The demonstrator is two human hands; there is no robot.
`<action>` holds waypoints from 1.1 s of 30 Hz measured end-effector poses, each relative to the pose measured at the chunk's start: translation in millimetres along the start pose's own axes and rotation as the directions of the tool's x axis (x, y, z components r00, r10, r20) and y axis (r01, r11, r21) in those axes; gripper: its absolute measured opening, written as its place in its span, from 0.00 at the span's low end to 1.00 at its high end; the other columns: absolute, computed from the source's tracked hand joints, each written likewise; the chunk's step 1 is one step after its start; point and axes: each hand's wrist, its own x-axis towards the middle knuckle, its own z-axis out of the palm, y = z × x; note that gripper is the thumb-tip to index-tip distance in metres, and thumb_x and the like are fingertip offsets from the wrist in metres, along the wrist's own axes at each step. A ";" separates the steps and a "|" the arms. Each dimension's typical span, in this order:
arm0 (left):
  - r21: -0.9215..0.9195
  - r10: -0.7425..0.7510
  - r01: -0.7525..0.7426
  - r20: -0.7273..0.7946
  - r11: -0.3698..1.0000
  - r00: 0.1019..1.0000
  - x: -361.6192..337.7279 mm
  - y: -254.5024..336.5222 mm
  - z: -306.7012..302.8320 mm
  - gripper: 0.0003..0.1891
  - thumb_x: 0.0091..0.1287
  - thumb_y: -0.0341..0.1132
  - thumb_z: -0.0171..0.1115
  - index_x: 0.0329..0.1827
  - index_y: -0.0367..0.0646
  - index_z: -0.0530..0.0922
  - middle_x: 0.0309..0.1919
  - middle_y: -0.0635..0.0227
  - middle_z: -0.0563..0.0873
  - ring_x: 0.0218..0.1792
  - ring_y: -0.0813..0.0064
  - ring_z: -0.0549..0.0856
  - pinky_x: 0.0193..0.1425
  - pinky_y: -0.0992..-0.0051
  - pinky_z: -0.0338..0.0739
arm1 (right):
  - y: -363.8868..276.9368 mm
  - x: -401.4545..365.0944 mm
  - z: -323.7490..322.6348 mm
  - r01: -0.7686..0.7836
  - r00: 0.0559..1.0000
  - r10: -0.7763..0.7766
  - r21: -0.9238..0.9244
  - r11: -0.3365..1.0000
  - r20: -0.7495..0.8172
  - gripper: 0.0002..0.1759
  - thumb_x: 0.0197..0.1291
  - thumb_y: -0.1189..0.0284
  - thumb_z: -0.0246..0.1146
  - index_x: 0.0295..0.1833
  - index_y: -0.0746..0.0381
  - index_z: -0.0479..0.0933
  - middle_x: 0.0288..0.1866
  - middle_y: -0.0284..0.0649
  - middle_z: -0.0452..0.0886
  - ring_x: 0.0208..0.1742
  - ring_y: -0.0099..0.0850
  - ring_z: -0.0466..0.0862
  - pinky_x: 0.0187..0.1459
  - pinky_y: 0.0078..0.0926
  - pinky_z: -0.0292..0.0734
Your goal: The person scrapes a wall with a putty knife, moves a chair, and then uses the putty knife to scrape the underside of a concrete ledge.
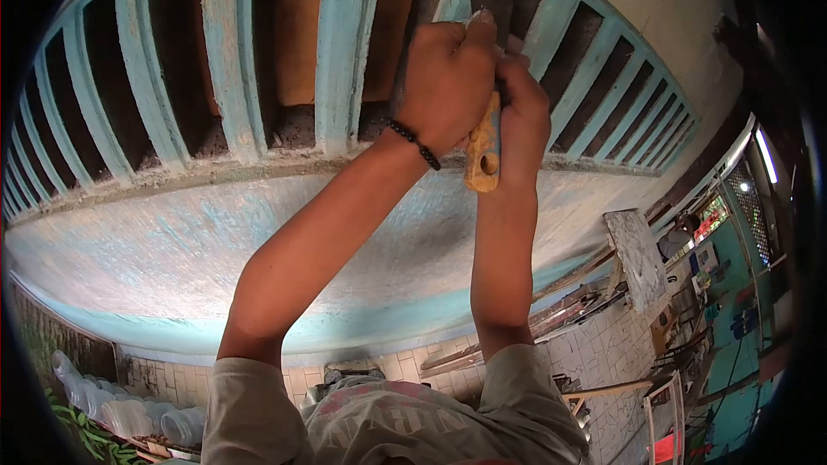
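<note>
A putty knife [485,145] with a worn yellow wooden handle is gripped in both hands, its metal blade up against a light blue slat. My right hand [527,112] wraps the handle from the right. My left hand [450,77], with a dark beaded bracelet at the wrist, is closed beside it, its thumb pressed against the blade. Some of the left fingers are hidden. The slatted opening [349,52] has blue paint that is flaked and patchy, with dark gaps between the slats.
Beneath the slats runs a ledge [284,162] above a scraped wall [215,250] with blue patches. Clear plastic containers [121,413] stand at the lower left by green leaves. Wooden planks [560,319] lie on the tiled floor [603,362] to the right, near a marbled board [636,258].
</note>
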 end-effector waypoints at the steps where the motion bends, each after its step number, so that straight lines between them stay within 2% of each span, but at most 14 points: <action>1: -0.026 -0.020 0.021 0.012 0.999 1.000 0.0 -1.1 0.3 0.24 0.74 0.42 0.57 0.26 0.27 0.84 0.17 0.51 0.83 0.22 0.65 0.83 0.32 0.63 0.77 | -0.1 1.3 -1.8 0.001 1.000 -0.001 -0.002 1.000 0.024 0.14 0.71 0.69 0.62 0.53 0.68 0.83 0.43 0.37 0.85 0.41 0.23 0.85 0.41 0.20 0.80; 2: -0.028 -0.027 0.027 0.016 0.999 1.000 1.9 0.2 1.5 0.24 0.74 0.42 0.57 0.26 0.27 0.84 0.17 0.51 0.83 0.22 0.66 0.83 0.32 0.63 0.77 | -0.6 1.7 -3.4 -0.001 0.999 0.001 -0.004 1.000 0.046 0.16 0.71 0.69 0.61 0.57 0.68 0.80 0.45 0.38 0.85 0.41 0.24 0.86 0.39 0.20 0.81; 5: -0.025 -0.031 0.031 0.016 0.999 0.999 6.7 3.3 3.7 0.24 0.75 0.42 0.57 0.26 0.27 0.84 0.18 0.52 0.84 0.23 0.67 0.84 0.32 0.64 0.77 | -6.6 7.2 -3.1 0.055 0.997 -0.046 -0.128 0.990 0.067 0.17 0.70 0.68 0.62 0.57 0.68 0.80 0.45 0.38 0.84 0.41 0.24 0.85 0.39 0.20 0.81; 8: -0.031 -0.018 0.018 0.004 0.999 1.000 3.7 -0.3 3.3 0.24 0.75 0.41 0.57 0.26 0.28 0.84 0.18 0.53 0.84 0.23 0.67 0.84 0.32 0.64 0.77 | -9.8 -5.1 4.0 -0.035 0.999 0.036 -0.062 0.997 0.018 0.17 0.70 0.68 0.62 0.56 0.69 0.81 0.43 0.38 0.84 0.41 0.24 0.85 0.39 0.20 0.81; 11: -0.051 -0.032 0.032 0.003 0.998 0.999 0.8 0.2 3.1 0.24 0.74 0.41 0.57 0.26 0.27 0.84 0.17 0.52 0.84 0.23 0.66 0.84 0.32 0.64 0.77 | -4.1 -3.7 3.7 -0.013 0.999 0.013 0.015 1.000 -0.033 0.15 0.70 0.68 0.62 0.44 0.69 0.87 0.35 0.37 0.85 0.31 0.22 0.83 0.29 0.21 0.75; 14: -0.020 -0.036 0.036 0.006 0.999 0.999 7.0 6.6 5.6 0.25 0.74 0.41 0.57 0.25 0.27 0.84 0.17 0.53 0.84 0.22 0.67 0.84 0.32 0.65 0.77 | -15.1 -0.7 6.3 -0.023 1.000 0.022 -0.089 0.996 -0.011 0.15 0.70 0.68 0.62 0.44 0.70 0.87 0.35 0.37 0.85 0.31 0.23 0.83 0.30 0.21 0.76; 16: -0.035 -0.070 0.071 0.011 0.997 0.997 8.0 15.1 8.3 0.25 0.74 0.41 0.57 0.25 0.26 0.84 0.17 0.53 0.84 0.22 0.68 0.84 0.32 0.65 0.77 | -11.3 4.4 3.8 0.000 1.000 -0.001 -0.084 0.997 -0.015 0.14 0.70 0.67 0.62 0.48 0.68 0.84 0.35 0.37 0.84 0.28 0.24 0.83 0.25 0.22 0.77; 19: 0.104 -0.125 0.113 0.111 0.988 0.986 -0.6 15.1 -3.8 0.21 0.79 0.39 0.53 0.39 0.27 0.86 0.34 0.51 0.91 0.34 0.70 0.89 0.41 0.74 0.84 | -8.9 -3.5 -0.9 -0.044 0.998 0.045 -0.036 0.998 0.035 0.14 0.70 0.67 0.62 0.49 0.67 0.83 0.35 0.37 0.84 0.26 0.25 0.83 0.22 0.21 0.76; 22: 0.075 -0.108 0.100 0.113 0.992 0.988 0.0 12.1 -3.7 0.21 0.79 0.39 0.54 0.38 0.27 0.86 0.33 0.53 0.91 0.33 0.71 0.89 0.38 0.77 0.83 | -7.8 -1.4 -0.4 -0.038 0.999 0.038 -0.048 0.998 0.013 0.14 0.70 0.68 0.61 0.50 0.67 0.83 0.35 0.37 0.84 0.26 0.25 0.83 0.21 0.20 0.76; 23: 0.078 -0.097 0.091 0.078 0.993 0.992 1.4 13.9 -0.9 0.22 0.77 0.40 0.55 0.34 0.27 0.85 0.28 0.52 0.88 0.29 0.70 0.87 0.36 0.72 0.81 | -7.6 1.3 -0.6 -0.025 1.000 0.024 -0.067 0.997 -0.015 0.14 0.70 0.68 0.61 0.51 0.67 0.83 0.35 0.37 0.84 0.26 0.24 0.83 0.20 0.20 0.75; 25: 0.084 -0.078 0.078 0.006 0.993 0.997 6.0 19.9 5.9 0.25 0.74 0.41 0.56 0.25 0.26 0.83 0.17 0.50 0.83 0.21 0.67 0.83 0.31 0.64 0.77 | -11.0 9.7 -1.0 0.022 1.000 -0.022 -0.154 0.988 -0.001 0.14 0.70 0.69 0.61 0.52 0.68 0.83 0.38 0.38 0.85 0.30 0.24 0.85 0.24 0.20 0.78; 28: 0.072 -0.098 0.096 0.021 0.993 0.995 2.4 24.9 3.8 0.25 0.74 0.41 0.56 0.25 0.26 0.83 0.17 0.52 0.83 0.21 0.69 0.83 0.31 0.65 0.76 | -4.7 7.6 -3.8 0.071 0.997 -0.069 -0.142 0.987 0.022 0.14 0.70 0.69 0.60 0.52 0.68 0.83 0.41 0.38 0.85 0.35 0.24 0.86 0.30 0.20 0.80; 31: -0.071 -0.090 0.093 0.036 0.993 0.995 1.8 8.8 4.3 0.25 0.74 0.41 0.56 0.26 0.26 0.84 0.17 0.56 0.83 0.21 0.68 0.83 0.30 0.65 0.76 | -6.3 0.5 2.7 0.043 0.999 -0.044 -0.042 0.998 -0.019 0.15 0.70 0.69 0.61 0.52 0.68 0.83 0.44 0.38 0.85 0.39 0.25 0.86 0.37 0.20 0.82; 33: 0.019 -0.100 0.099 0.073 0.995 0.992 5.3 19.8 3.5 0.22 0.77 0.41 0.56 0.30 0.31 0.84 0.21 0.61 0.84 0.18 0.75 0.80 0.23 0.72 0.73 | -8.0 3.7 6.2 0.047 0.998 -0.049 -0.048 0.998 -0.026 0.15 0.70 0.69 0.61 0.52 0.69 0.83 0.45 0.38 0.85 0.41 0.25 0.86 0.39 0.20 0.82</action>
